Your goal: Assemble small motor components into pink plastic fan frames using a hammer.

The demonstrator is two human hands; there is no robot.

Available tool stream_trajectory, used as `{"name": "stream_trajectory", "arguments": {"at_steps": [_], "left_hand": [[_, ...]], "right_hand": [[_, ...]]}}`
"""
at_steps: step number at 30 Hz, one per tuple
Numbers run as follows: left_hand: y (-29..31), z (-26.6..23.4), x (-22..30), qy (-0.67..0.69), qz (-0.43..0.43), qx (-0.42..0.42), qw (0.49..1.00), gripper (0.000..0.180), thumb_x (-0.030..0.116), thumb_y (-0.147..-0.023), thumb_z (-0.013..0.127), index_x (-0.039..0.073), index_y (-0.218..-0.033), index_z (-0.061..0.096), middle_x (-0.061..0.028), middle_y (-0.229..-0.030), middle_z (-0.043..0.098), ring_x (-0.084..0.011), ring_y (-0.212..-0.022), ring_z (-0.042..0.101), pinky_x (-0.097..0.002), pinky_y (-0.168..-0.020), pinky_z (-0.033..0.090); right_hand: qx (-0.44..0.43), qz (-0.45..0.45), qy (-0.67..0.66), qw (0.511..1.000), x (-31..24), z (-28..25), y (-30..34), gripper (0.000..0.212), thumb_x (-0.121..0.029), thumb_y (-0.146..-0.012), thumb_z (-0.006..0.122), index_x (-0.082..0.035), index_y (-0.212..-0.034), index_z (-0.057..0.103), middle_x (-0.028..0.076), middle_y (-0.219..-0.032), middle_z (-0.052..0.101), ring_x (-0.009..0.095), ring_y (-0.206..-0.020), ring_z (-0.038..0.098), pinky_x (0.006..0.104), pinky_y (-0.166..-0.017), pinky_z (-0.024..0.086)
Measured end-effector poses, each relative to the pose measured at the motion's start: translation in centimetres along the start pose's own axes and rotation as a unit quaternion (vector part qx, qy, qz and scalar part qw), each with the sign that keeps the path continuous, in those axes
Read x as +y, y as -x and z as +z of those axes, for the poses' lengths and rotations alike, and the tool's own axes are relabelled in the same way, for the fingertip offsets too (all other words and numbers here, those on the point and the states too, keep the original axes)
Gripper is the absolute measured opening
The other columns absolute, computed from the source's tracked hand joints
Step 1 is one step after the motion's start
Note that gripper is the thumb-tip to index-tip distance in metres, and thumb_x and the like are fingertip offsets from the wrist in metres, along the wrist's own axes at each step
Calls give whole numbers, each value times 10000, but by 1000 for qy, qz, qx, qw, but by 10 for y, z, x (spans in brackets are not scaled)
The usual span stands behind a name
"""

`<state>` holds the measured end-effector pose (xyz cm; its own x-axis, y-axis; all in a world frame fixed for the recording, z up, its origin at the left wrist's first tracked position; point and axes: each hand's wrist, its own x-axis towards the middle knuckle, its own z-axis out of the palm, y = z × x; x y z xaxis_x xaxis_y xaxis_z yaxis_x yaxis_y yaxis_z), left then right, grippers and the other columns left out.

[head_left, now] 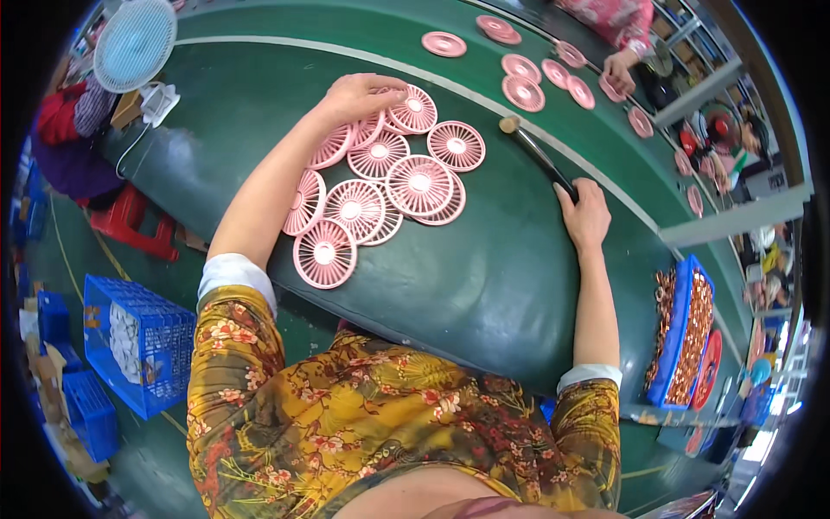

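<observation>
Several pink round fan grilles (419, 185) with radial spokes lie overlapping on the green work surface (484, 277). My left hand (359, 97) reaches over the far side of this pile, fingers stretched out across the edge of a grille (412, 109). Whether the fingertips press on it, I cannot tell. At the right, my right hand (588, 214) is closed around the near end of a dark stick (543, 156) with a tan, rounded tip, which points away and to the left.
Beyond a pale strip, more pink grilles (523, 93) lie on a green belt (363, 28), and a co-worker's hand (619, 71) touches one. At the right sits a blue tray (683, 333) of copper-coloured parts. Blue crates (138, 346) and a red stool (130, 223) stand left.
</observation>
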<state>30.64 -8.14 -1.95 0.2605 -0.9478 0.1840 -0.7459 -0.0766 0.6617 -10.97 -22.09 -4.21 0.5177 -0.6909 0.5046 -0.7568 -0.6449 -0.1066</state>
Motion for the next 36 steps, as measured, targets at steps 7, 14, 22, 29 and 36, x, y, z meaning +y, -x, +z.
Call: {"name": "stream_trajectory", "arguments": {"at_steps": [7,14,22,29,36], "left_hand": [[19,-23,40,-73,126,89,985,324,208,-898,616,77,-1194,640,-177,-1366,521,-284,-1288,484,-347,-1060,375],[164,-16,106,-235,174,63,954,594,254,-794,688,95,-1339,516,-158,-1498,353,-371,-1419,247,-526,-1127,188],[208,46,70,-304,104,63,945,669,293,-751,738,164,-1368,511,-116,-1502,363,-362,-1434,194,-532,-1145,123],[183,41,26,-331,108,148,926,471,264,-824,695,147,-1272,606,-69,-1403,507,-305,-1369,367,-513,-1117,199],[156,56,72,-212,177,198,941,239,59,-838,666,17,-1073,664,-161,-1265,595,-320,-1269,486,-472,-1062,340]], "right_hand": [[-46,121,24,991,-4,-43,68,310,-362,-832,655,-69,-860,558,121,-894,590,341,-862,591,465,-699,488],[-11,179,24,984,45,-92,147,302,-328,-837,668,-47,-882,566,109,-989,595,323,-918,587,418,-761,483],[116,243,20,963,160,-143,159,324,-355,-867,628,-44,-958,638,175,-989,633,348,-964,608,456,-835,482],[52,543,227,807,288,-216,191,523,-508,-800,657,-145,-1175,623,133,-1209,606,332,-1116,578,488,-935,456],[-74,595,153,786,324,-219,200,688,-618,-784,602,-252,-1357,500,122,-1417,456,367,-1351,352,680,-1027,287]]}}
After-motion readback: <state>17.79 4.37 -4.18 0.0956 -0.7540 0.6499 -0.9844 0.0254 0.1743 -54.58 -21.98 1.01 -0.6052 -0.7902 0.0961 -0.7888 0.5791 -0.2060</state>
